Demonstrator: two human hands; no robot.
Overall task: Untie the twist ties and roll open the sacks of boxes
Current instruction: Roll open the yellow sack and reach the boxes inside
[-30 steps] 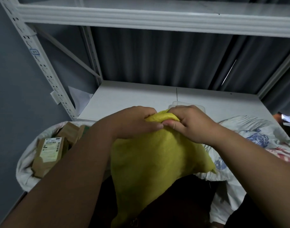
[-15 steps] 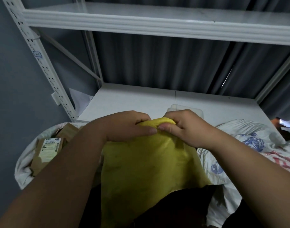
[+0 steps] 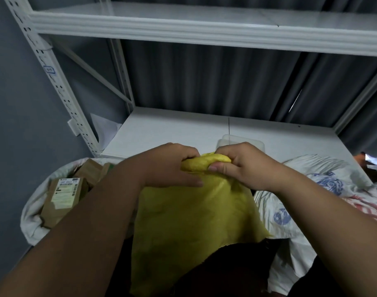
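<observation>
A yellow sack [image 3: 189,221] stands in front of me, its top edge rolled into a thick fold. My left hand [image 3: 170,166] grips the left end of that roll, thumb along the front. My right hand [image 3: 243,166] pinches the right end, fingers curled over the top. To the left a white sack [image 3: 33,219] lies rolled open with brown cardboard boxes [image 3: 63,198] showing inside. On the right sits a white sack [image 3: 324,187] with blue and red print. No twist tie shows.
A white metal shelf [image 3: 183,129] lies just behind the sacks, with a clear plastic container [image 3: 241,141] on it behind my hands. A second shelf board [image 3: 204,33] runs overhead. The perforated upright [image 3: 61,91] stands at the left, grey curtain behind.
Both hands have kept rolling the yellow sack's top edge. The roll has grown thicker and the sack's front now hangs flatter and wider.
</observation>
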